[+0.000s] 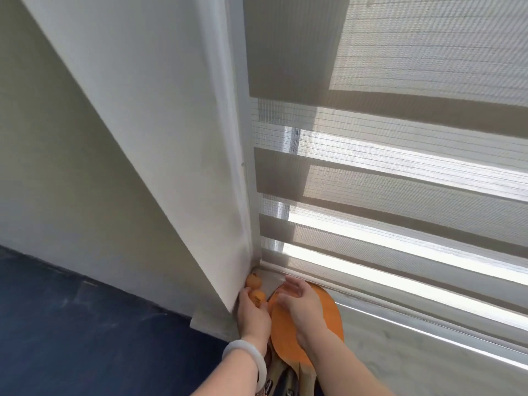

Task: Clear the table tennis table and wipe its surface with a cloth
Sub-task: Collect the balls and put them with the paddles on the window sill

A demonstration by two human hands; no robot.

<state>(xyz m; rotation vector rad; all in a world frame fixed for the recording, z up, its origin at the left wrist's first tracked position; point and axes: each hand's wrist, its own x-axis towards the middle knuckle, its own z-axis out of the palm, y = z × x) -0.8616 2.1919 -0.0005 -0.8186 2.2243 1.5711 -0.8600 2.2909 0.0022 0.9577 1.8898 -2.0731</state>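
At the corner where a pale wall meets a striped window blind, both hands work over a grey windowsill. The left hand, with a white bangle on its wrist, reaches into the corner, and its thumb and fingers curl round the nearer ball, an orange table tennis ball. The farther ball, also orange, lies just beyond it, tight against the wall's edge and apart from the hand. The right hand is over the round orange face of a paddle that lies flat on the sill, blade toward the blind; its fingers are loosely bent and spread, gripping nothing, and whether they touch the rubber cannot be told. Below the wrists, at least 2 wooden handles point back toward the person, so more than 1 paddle lies there, partly hidden by the arms. A dark blue surface fills the lower left, beside the wall; whether it is the bench or the floor cannot be told.
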